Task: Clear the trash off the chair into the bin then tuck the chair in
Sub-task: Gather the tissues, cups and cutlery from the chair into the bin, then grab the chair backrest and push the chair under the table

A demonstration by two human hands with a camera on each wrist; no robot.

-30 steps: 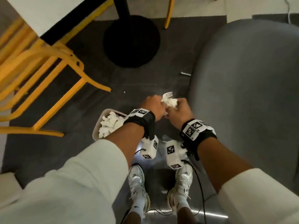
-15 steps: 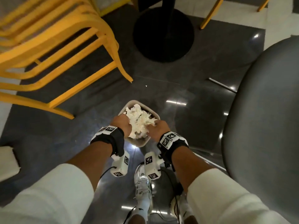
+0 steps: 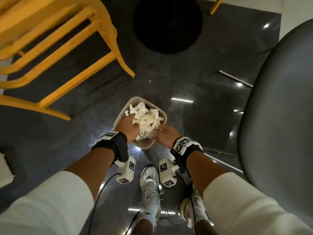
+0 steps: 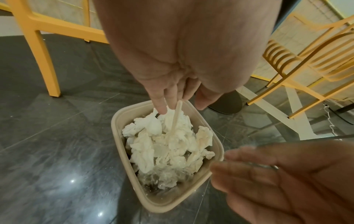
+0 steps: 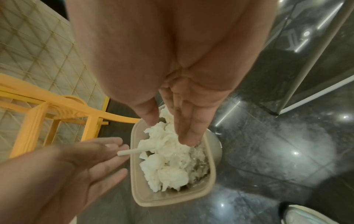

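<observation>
A beige bin (image 3: 146,146) stands on the dark floor, heaped with crumpled white tissues (image 3: 147,119). Both hands reach into its top. My left hand (image 3: 129,125) has straight fingers on the tissues, and a pale plastic fork (image 4: 176,119) stands in the heap with its handle against those fingertips. My right hand (image 3: 163,134) hovers flat over the near right side, fingers straight (image 5: 184,130), holding nothing. The grey chair (image 3: 279,124) fills the right edge; the part of its seat in view is bare.
Yellow chairs (image 3: 50,48) crowd the upper left. A black round table base (image 3: 167,24) sits beyond the bin. A thin metal chair leg (image 3: 235,78) runs over the floor on the right. My shoes (image 3: 149,184) stand just behind the bin.
Both hands came down from beside the grey chair, where they held tissue and the fork, to the bin. The tissue and fork now lie in it and the fingers have straightened.
</observation>
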